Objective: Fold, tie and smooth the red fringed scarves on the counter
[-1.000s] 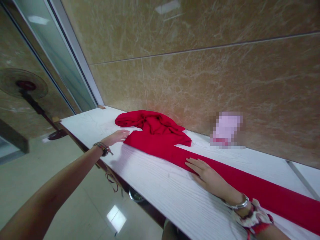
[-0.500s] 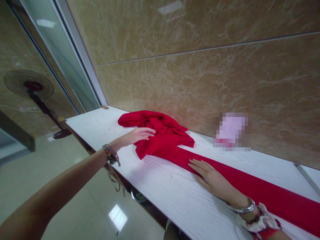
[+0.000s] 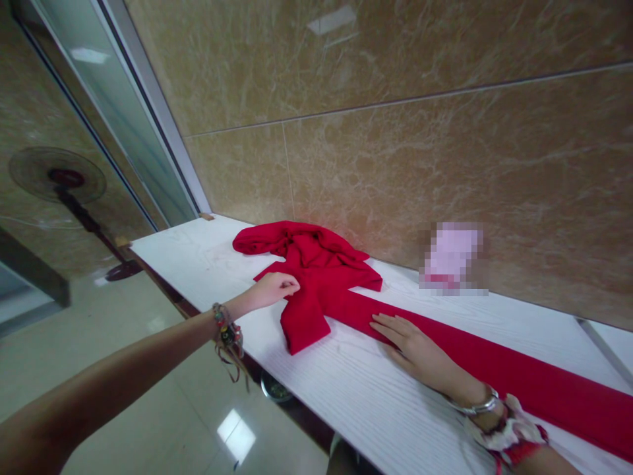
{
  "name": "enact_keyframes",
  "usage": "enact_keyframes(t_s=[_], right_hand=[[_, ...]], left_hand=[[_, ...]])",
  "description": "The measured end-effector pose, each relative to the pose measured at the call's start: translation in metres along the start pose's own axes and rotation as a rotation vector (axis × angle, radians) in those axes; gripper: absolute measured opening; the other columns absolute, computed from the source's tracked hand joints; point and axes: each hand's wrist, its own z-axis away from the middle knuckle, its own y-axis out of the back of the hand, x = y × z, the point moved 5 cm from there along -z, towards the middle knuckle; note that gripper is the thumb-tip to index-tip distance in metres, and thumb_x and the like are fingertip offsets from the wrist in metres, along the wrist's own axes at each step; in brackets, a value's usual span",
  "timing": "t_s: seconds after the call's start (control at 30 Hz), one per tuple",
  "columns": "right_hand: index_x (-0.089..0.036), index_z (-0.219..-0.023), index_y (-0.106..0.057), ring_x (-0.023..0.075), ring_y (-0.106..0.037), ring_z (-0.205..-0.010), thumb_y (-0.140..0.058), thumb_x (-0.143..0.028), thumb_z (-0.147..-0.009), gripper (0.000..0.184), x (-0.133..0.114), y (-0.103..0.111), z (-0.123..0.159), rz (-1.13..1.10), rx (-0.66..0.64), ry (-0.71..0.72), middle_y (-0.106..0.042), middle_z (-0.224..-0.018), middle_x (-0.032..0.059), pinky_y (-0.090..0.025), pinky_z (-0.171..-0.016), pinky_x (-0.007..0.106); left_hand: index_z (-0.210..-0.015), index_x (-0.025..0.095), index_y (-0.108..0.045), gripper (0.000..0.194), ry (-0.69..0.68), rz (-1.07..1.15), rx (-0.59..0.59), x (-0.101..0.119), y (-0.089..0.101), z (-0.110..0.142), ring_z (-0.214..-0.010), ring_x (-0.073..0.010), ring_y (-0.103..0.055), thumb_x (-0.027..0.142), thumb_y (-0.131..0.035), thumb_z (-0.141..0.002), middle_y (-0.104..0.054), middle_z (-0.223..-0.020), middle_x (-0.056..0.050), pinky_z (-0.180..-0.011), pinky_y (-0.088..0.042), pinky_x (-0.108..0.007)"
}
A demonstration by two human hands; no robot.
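A long strip of red cloth lies along the white table and runs off at the right. At its left end it joins a crumpled heap, and a flap of it is folded toward the table's front edge. My left hand is at this fold, fingers curled in a pinch on the cloth; the fingertips are partly hidden. My right hand rests flat on the strip's near edge, its fingers stretched out.
The white table stands against a brown marbled wall. A pixelated pink item is by the wall. On the floor at left stands a fan. A metal bowl shows below the table's front edge.
My left hand has moved right from the cloth's left end, and its fingers have curled. The end of the cloth has turned over toward the front edge. My right hand stays in place.
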Motion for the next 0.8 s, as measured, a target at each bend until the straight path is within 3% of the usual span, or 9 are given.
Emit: enact_keyframes(t_s=[0.07,0.17,0.23,0.33,0.47,0.6,0.67,0.8], right_hand=[[-0.019,-0.123,-0.050,0.0203,-0.045,-0.118,-0.041,-0.023,-0.086,0.039,0.000,-0.001,0.000,0.008,0.000,-0.001,-0.051,-0.127,0.0099,-0.038,-0.100,0.041],[-0.019,-0.123,-0.051,0.0199,-0.046,-0.118,-0.040,-0.022,-0.086,0.039,0.000,-0.001,0.000,0.019,0.003,0.005,-0.052,-0.127,0.0096,-0.039,-0.099,0.040],[-0.019,-0.123,-0.051,0.0194,-0.046,-0.118,-0.040,-0.022,-0.086,0.039,0.000,-0.001,0.000,0.024,0.012,0.010,-0.052,-0.126,0.0092,-0.039,-0.099,0.040],[-0.018,-0.123,-0.051,0.0196,-0.046,-0.118,-0.040,-0.021,-0.086,0.039,-0.001,0.000,0.000,0.030,0.017,0.017,-0.052,-0.127,0.0092,-0.039,-0.099,0.040],[-0.018,-0.123,-0.050,0.0199,-0.046,-0.118,-0.040,-0.020,-0.086,0.039,-0.002,0.000,0.000,0.028,0.007,0.019,-0.051,-0.127,0.0097,-0.039,-0.099,0.041],[-0.019,-0.124,-0.050,0.0195,-0.046,-0.118,-0.040,-0.021,-0.087,0.039,-0.001,0.000,0.000,0.027,0.007,0.017,-0.051,-0.127,0.0089,-0.038,-0.100,0.041],[-0.019,-0.124,-0.050,0.0197,-0.046,-0.118,-0.040,-0.022,-0.087,0.039,0.000,0.000,0.000,0.031,-0.002,0.013,-0.051,-0.128,0.0092,-0.038,-0.100,0.041],[-0.019,-0.124,-0.050,0.0200,-0.045,-0.119,-0.040,-0.022,-0.087,0.039,0.000,0.000,0.000,0.044,-0.015,0.008,-0.051,-0.128,0.0092,-0.039,-0.099,0.040]], left_hand=[[-0.088,0.013,-0.062,0.022,-0.008,-0.093,0.114,-0.001,0.007,-0.005,-0.076,-0.0180,-0.060,0.026,-0.047,-0.077,-0.065,-0.084,-0.006,-0.071,-0.047,-0.030],[-0.106,0.015,-0.058,0.035,-0.140,-0.286,0.186,-0.001,0.016,-0.015,-0.100,-0.0218,-0.054,0.016,-0.056,-0.071,-0.058,-0.111,-0.011,-0.088,-0.041,-0.035],[-0.107,0.018,-0.058,0.041,-0.283,-0.435,0.106,0.002,0.016,-0.021,-0.114,-0.0241,-0.044,0.010,-0.061,-0.067,-0.048,-0.126,-0.010,-0.097,-0.033,-0.039],[-0.100,0.019,-0.060,0.033,-0.420,-0.533,-0.051,0.005,0.012,-0.027,-0.114,-0.0225,-0.043,0.009,-0.060,-0.069,-0.051,-0.123,-0.008,-0.098,-0.032,-0.037],[-0.098,0.016,-0.059,0.021,-0.413,-0.529,-0.053,0.003,0.016,-0.031,-0.094,-0.0181,-0.054,0.015,-0.055,-0.077,-0.061,-0.099,-0.006,-0.087,-0.040,-0.031],[-0.109,0.021,-0.056,0.032,-0.434,-0.546,-0.065,0.002,0.018,-0.032,-0.105,-0.0197,-0.048,0.018,-0.055,-0.078,-0.053,-0.117,-0.007,-0.091,-0.036,-0.033],[-0.105,0.022,-0.058,0.030,-0.482,-0.562,-0.108,0.005,0.016,-0.034,-0.115,-0.0208,-0.040,0.015,-0.056,-0.076,-0.048,-0.126,-0.006,-0.096,-0.031,-0.034],[-0.091,0.019,-0.061,0.021,-0.459,-0.574,-0.223,0.009,0.013,-0.040,-0.111,-0.0197,-0.044,0.011,-0.054,-0.073,-0.060,-0.110,-0.004,-0.097,-0.028,-0.034]])
